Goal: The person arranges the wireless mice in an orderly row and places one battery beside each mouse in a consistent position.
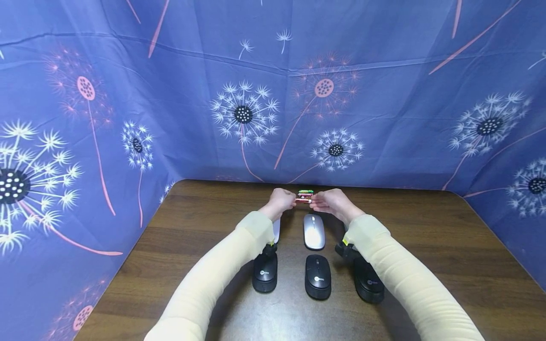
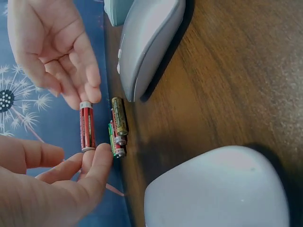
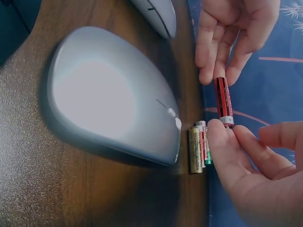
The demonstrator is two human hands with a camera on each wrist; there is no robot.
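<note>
A red battery (image 2: 87, 126) with silver ends is held off the table between both hands. My left hand (image 1: 281, 200) pinches one end with thumb and fingertips. At the other end, the thumb and fingertips of my right hand (image 1: 333, 203) pinch it. Just below, a gold battery (image 3: 195, 150), a red one and a green one lie side by side on the table. A silver computer mouse (image 1: 314, 231) lies on the near side of the hands, in the middle.
A black mouse (image 1: 318, 277) sits in front of the silver one. Another black mouse (image 1: 265, 272) is at left, and a third (image 1: 368, 282) is partly under the right sleeve. The left forearm partly covers a white mouse (image 1: 276, 230). Behind the wooden table (image 1: 204, 208) hangs a blue cloth (image 1: 179, 118).
</note>
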